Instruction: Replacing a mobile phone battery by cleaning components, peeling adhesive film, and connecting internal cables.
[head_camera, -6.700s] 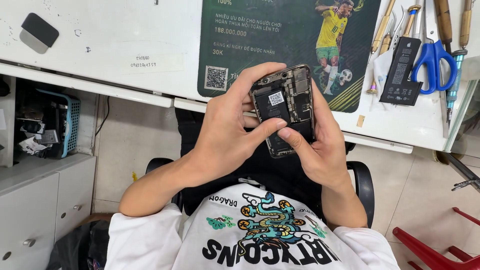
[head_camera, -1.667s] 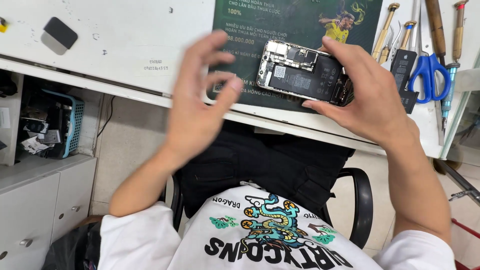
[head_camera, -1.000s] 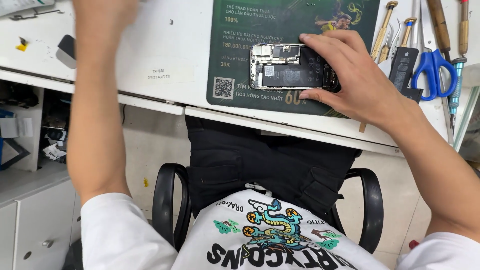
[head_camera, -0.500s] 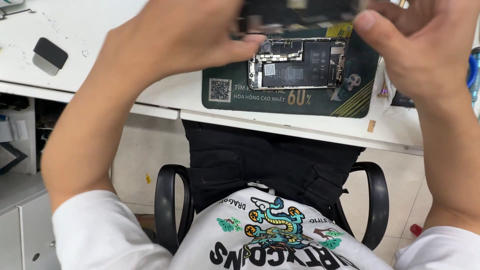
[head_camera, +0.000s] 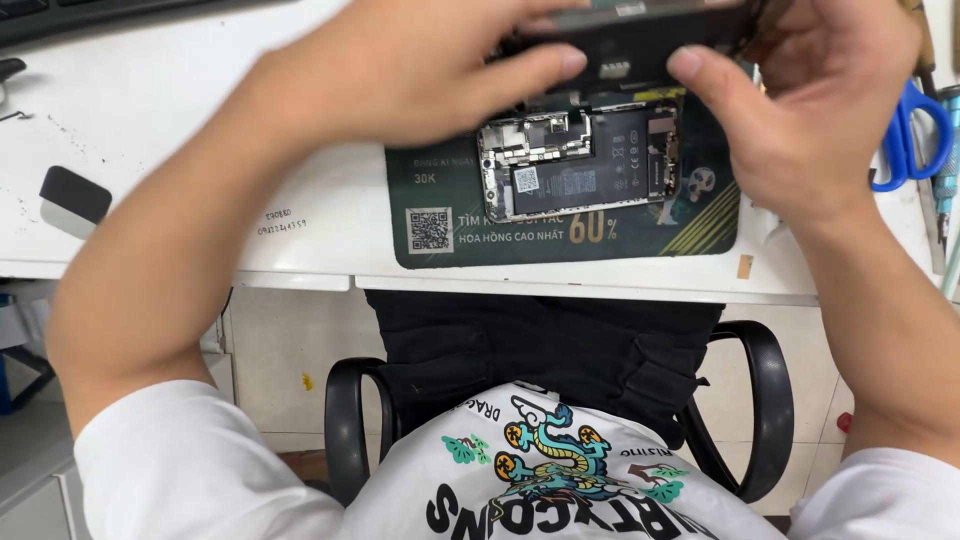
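Note:
An opened phone body lies flat on the dark green mat, its battery and circuit boards facing up. Just above it I hold a black phone screen panel edge-on between both hands. My left hand grips the panel's left end with thumb and fingers. My right hand pinches the right end, thumb underneath. The panel hovers over the far side of the phone body and hides part of the mat.
Blue-handled scissors and other tools lie at the right of the white desk. A small black and white block sits at the left, a keyboard edge at the far left top. A black chair is below.
The phone body was set down on the mat by my right hand. Both hands then reached to the back of the desk and now hold the black screen panel above it.

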